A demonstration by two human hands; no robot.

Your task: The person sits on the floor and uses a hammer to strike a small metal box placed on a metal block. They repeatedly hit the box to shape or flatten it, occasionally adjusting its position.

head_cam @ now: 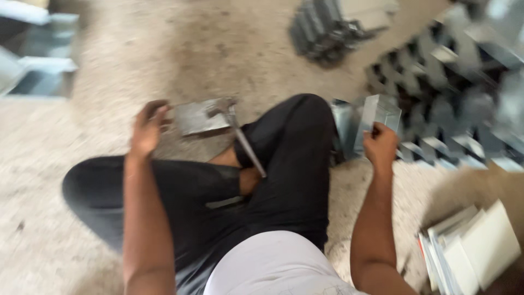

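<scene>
Right hand pinching a folded metal piece; left hand loosely curled beside a flat plate.

trousers: your black, plain
shirt: your white, faint marks
metal plate: dull grey
hammer: grey head, grey handle
metal box: shiny silver-grey
stacked boxes: grey, dark gaps between
floor: beige, speckled, dirty patches
sheets: white, one red edge
</scene>
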